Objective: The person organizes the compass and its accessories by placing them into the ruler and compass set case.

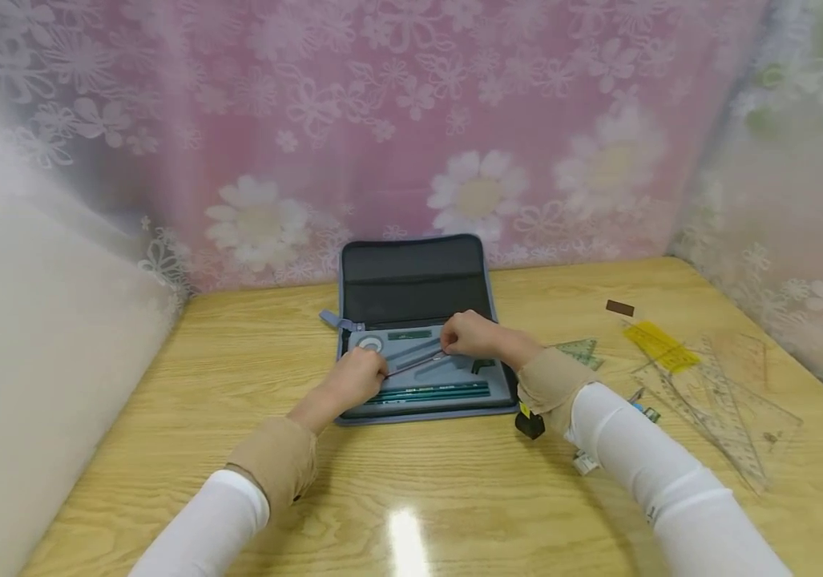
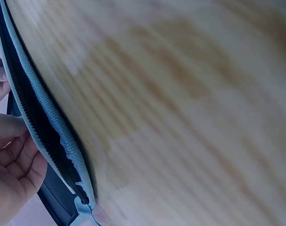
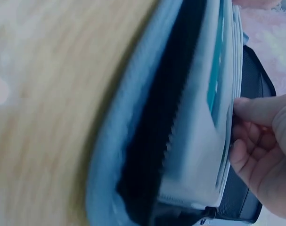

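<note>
A blue-grey zip case (image 1: pixel 417 296) lies open on the table, its dark lid raised at the back. In its grey insert lie several green pencils (image 1: pixel 429 392), a white ring-shaped thing (image 1: pixel 370 344) and a small green piece (image 1: pixel 409 335). Over the insert, my left hand (image 1: pixel 357 375) pinches one end of a thin reddish rod (image 1: pixel 414 365), and my right hand (image 1: pixel 472 335) pinches the other, near a silvery part. The rod's exact kind is unclear. In the wrist views the left hand (image 2: pixel 15 165) and right hand (image 3: pixel 270 150) have curled fingers, partly behind the case.
Right of the case lie a yellow ruler (image 1: pixel 663 346), clear set squares (image 1: pixel 772 425), a green set square (image 1: pixel 580 349) and a brown strip (image 1: pixel 620 308). A small black block (image 1: pixel 530 424) and a whitish block (image 1: pixel 584 462) sit near the right forearm. A flowered curtain (image 1: pixel 382 160) hangs behind.
</note>
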`<state>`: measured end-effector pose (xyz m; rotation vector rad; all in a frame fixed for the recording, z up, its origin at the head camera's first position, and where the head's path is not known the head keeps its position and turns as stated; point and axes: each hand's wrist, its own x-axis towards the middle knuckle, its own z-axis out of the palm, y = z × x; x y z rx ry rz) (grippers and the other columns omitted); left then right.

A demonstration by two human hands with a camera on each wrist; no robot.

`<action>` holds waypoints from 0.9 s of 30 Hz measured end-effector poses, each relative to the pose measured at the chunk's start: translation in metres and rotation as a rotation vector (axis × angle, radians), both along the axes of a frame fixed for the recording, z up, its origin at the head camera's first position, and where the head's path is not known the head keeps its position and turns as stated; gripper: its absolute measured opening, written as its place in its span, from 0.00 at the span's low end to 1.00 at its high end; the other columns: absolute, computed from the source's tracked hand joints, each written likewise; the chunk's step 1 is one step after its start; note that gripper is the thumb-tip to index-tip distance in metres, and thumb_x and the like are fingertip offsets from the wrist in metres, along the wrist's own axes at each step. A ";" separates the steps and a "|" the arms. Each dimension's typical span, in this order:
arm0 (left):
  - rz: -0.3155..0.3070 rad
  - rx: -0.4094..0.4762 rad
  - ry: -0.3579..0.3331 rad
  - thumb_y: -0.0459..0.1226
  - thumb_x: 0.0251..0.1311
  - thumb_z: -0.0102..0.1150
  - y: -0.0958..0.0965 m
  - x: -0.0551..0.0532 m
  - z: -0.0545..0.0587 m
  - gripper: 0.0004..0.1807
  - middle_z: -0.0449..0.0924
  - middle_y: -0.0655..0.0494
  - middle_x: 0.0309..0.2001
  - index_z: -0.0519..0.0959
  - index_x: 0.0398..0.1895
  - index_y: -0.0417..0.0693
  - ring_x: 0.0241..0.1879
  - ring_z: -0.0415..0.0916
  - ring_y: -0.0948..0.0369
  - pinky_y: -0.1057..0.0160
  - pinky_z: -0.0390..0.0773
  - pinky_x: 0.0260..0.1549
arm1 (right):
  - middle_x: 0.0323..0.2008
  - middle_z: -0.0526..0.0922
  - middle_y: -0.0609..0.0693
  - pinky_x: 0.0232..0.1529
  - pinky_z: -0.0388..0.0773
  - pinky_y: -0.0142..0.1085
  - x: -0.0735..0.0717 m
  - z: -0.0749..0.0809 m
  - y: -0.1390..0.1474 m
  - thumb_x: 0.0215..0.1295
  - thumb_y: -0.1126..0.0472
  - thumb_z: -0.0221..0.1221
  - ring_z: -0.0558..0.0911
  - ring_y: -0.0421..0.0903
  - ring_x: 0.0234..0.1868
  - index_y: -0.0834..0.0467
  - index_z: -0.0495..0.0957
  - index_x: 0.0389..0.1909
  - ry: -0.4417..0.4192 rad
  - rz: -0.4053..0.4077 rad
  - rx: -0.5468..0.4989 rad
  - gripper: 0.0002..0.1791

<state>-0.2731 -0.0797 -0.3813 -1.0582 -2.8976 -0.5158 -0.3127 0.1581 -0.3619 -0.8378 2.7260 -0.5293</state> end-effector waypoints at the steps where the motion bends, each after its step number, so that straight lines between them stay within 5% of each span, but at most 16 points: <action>1: 0.002 -0.002 0.003 0.25 0.57 0.55 0.001 0.000 0.000 0.08 0.83 0.45 0.36 0.84 0.35 0.37 0.38 0.80 0.52 0.59 0.79 0.36 | 0.30 0.81 0.48 0.36 0.75 0.38 0.001 0.000 0.000 0.63 0.68 0.56 0.77 0.43 0.31 0.59 0.82 0.31 0.007 -0.008 0.003 0.06; 6: 0.026 -0.008 0.019 0.25 0.56 0.54 0.001 0.002 -0.001 0.09 0.83 0.45 0.35 0.84 0.34 0.36 0.38 0.80 0.51 0.57 0.80 0.36 | 0.31 0.81 0.50 0.35 0.75 0.37 0.002 -0.001 -0.006 0.64 0.68 0.54 0.77 0.44 0.30 0.60 0.82 0.31 0.029 -0.041 0.026 0.08; 11: 0.009 -0.033 0.018 0.25 0.57 0.55 -0.006 0.007 -0.004 0.08 0.82 0.43 0.35 0.84 0.35 0.34 0.37 0.80 0.50 0.57 0.79 0.35 | 0.36 0.80 0.52 0.39 0.75 0.38 0.008 0.000 0.004 0.64 0.66 0.54 0.78 0.46 0.36 0.62 0.80 0.40 0.071 0.042 0.011 0.08; 14: -0.025 -0.028 0.015 0.24 0.57 0.54 -0.007 0.009 -0.005 0.08 0.80 0.42 0.33 0.83 0.35 0.32 0.37 0.78 0.49 0.57 0.79 0.35 | 0.38 0.78 0.54 0.41 0.75 0.39 0.019 0.009 0.028 0.63 0.67 0.55 0.78 0.48 0.39 0.65 0.79 0.45 0.147 0.096 -0.021 0.11; 20: -0.039 -0.030 -0.011 0.24 0.58 0.53 -0.004 0.007 -0.003 0.09 0.80 0.41 0.36 0.83 0.38 0.32 0.39 0.78 0.49 0.57 0.79 0.37 | 0.34 0.78 0.53 0.34 0.75 0.38 0.054 0.034 0.096 0.58 0.72 0.59 0.77 0.45 0.33 0.64 0.81 0.39 0.284 0.113 0.010 0.08; 27: -0.016 -0.054 -0.065 0.25 0.60 0.52 -0.003 0.009 0.000 0.10 0.79 0.41 0.38 0.82 0.40 0.32 0.41 0.77 0.48 0.57 0.79 0.38 | 0.31 0.80 0.48 0.32 0.76 0.36 0.082 0.029 0.172 0.53 0.74 0.62 0.78 0.44 0.32 0.59 0.82 0.34 0.169 0.050 0.183 0.09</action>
